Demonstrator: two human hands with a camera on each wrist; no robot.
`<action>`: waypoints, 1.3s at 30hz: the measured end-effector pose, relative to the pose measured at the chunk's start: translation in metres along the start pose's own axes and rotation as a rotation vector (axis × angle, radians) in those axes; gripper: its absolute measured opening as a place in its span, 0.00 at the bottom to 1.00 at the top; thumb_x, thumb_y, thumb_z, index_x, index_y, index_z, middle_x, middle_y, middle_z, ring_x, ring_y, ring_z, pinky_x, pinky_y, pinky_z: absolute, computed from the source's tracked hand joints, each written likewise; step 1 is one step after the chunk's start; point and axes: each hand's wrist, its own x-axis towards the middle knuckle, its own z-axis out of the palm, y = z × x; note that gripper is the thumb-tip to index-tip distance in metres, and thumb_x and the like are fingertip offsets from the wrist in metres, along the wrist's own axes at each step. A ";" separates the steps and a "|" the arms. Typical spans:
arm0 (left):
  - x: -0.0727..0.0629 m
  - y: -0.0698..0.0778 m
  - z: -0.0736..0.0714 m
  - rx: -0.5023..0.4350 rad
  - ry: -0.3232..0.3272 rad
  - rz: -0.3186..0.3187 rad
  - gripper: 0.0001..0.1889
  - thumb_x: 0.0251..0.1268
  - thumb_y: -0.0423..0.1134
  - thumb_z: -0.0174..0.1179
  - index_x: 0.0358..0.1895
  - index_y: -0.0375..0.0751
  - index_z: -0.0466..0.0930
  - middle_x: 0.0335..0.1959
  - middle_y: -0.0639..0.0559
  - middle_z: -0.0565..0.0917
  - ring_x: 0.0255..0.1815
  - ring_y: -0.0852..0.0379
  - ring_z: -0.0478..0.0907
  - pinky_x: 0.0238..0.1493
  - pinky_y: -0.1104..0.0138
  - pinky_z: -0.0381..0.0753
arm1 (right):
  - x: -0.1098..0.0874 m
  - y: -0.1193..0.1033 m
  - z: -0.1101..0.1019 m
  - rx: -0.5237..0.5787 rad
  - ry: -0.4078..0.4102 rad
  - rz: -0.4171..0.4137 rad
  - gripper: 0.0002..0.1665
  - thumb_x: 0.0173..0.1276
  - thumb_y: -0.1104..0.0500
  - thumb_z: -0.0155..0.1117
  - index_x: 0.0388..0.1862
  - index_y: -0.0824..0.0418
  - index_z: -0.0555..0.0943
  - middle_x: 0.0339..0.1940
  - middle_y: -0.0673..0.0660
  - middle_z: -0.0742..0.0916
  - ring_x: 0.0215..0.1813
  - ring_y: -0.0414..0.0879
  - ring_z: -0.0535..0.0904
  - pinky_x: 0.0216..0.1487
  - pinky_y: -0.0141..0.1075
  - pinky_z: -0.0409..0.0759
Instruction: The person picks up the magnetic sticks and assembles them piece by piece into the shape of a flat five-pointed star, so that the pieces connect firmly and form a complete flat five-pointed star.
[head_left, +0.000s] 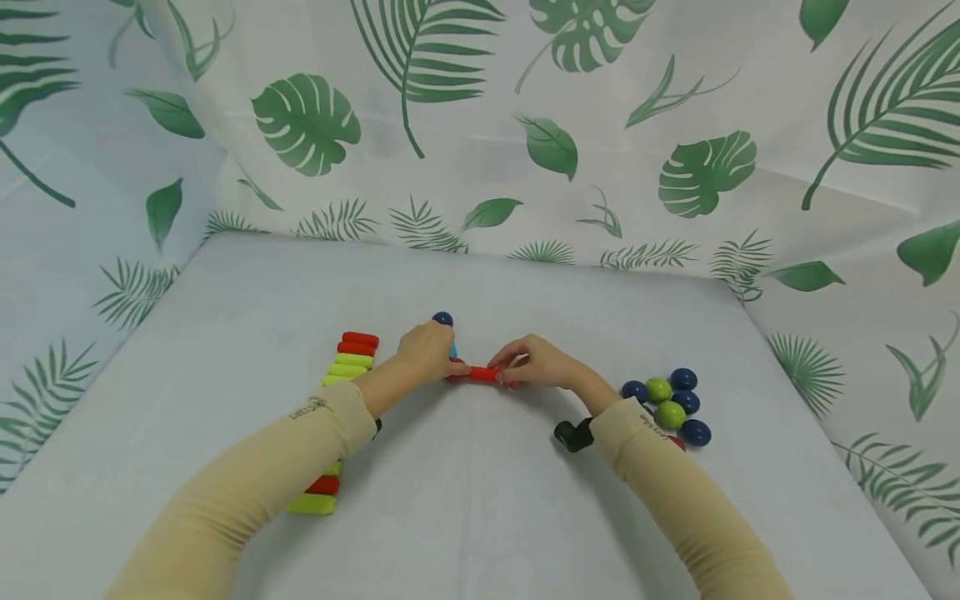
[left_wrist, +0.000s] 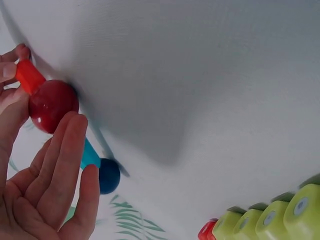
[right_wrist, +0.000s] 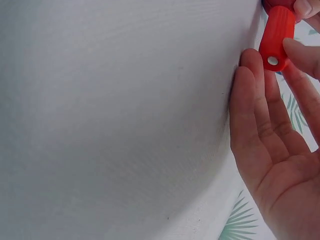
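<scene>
My left hand holds a red ball between thumb and fingers. From that ball a light-blue rod leads to a dark blue ball on the far side. A red magnetic rod stretches from the red ball towards my right hand, whose thumb and fingers pinch its free end. In the right wrist view a small silvery disc shows in that end of the rod. The joined pieces are low over the white tabletop, between both hands.
To the left, a column of yellow-green and red rods lies partly behind my left forearm. Several dark blue, green and red balls are grouped at the right, near my right sleeve. A leaf-patterned cloth rises behind the table.
</scene>
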 end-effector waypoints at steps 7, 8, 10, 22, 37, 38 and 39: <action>-0.003 -0.029 -0.019 -0.069 -0.045 0.048 0.21 0.56 0.56 0.60 0.29 0.38 0.82 0.22 0.53 0.77 0.27 0.55 0.74 0.27 0.69 0.72 | 0.000 0.001 0.001 0.006 0.012 0.013 0.15 0.60 0.65 0.63 0.45 0.69 0.80 0.40 0.61 0.83 0.34 0.47 0.81 0.36 0.38 0.80; -0.004 -0.038 -0.025 -0.066 -0.043 0.050 0.20 0.58 0.54 0.59 0.33 0.36 0.82 0.25 0.50 0.79 0.30 0.53 0.75 0.31 0.67 0.74 | 0.000 0.000 0.001 0.003 0.013 0.014 0.15 0.60 0.65 0.63 0.45 0.69 0.80 0.40 0.61 0.83 0.34 0.47 0.80 0.36 0.38 0.80; -0.007 -0.058 -0.035 -0.052 -0.040 0.055 0.18 0.62 0.47 0.58 0.40 0.33 0.81 0.34 0.45 0.81 0.39 0.49 0.77 0.41 0.61 0.76 | -0.001 0.000 0.001 -0.003 0.014 0.014 0.15 0.60 0.64 0.63 0.46 0.68 0.80 0.40 0.61 0.83 0.34 0.47 0.80 0.37 0.38 0.80; -0.020 -0.140 -0.042 -0.167 -0.111 -0.003 0.16 0.65 0.30 0.48 0.54 0.26 0.72 0.53 0.31 0.73 0.55 0.38 0.68 0.55 0.51 0.68 | -0.008 -0.008 0.005 0.001 0.009 -0.007 0.14 0.60 0.68 0.61 0.45 0.73 0.79 0.42 0.66 0.82 0.37 0.52 0.78 0.39 0.45 0.80; -0.008 -0.133 -0.034 -0.154 -0.146 -0.017 0.14 0.64 0.25 0.48 0.49 0.27 0.76 0.48 0.35 0.77 0.47 0.44 0.71 0.52 0.54 0.72 | -0.010 0.002 0.013 -0.088 0.058 -0.019 0.13 0.60 0.63 0.64 0.44 0.66 0.81 0.41 0.59 0.84 0.38 0.47 0.78 0.37 0.33 0.79; -0.007 -0.131 -0.034 -0.152 -0.136 -0.018 0.13 0.63 0.25 0.48 0.49 0.27 0.76 0.47 0.35 0.77 0.46 0.45 0.71 0.52 0.54 0.72 | -0.011 0.000 0.013 -0.091 0.060 -0.020 0.13 0.60 0.64 0.63 0.44 0.67 0.81 0.41 0.59 0.84 0.38 0.47 0.78 0.36 0.33 0.79; -0.005 -0.130 -0.035 -0.155 -0.126 -0.017 0.13 0.63 0.26 0.49 0.48 0.27 0.76 0.46 0.35 0.77 0.46 0.45 0.72 0.51 0.55 0.72 | -0.012 -0.002 0.014 -0.091 0.060 -0.019 0.13 0.60 0.65 0.63 0.44 0.68 0.81 0.41 0.60 0.84 0.39 0.48 0.78 0.36 0.33 0.79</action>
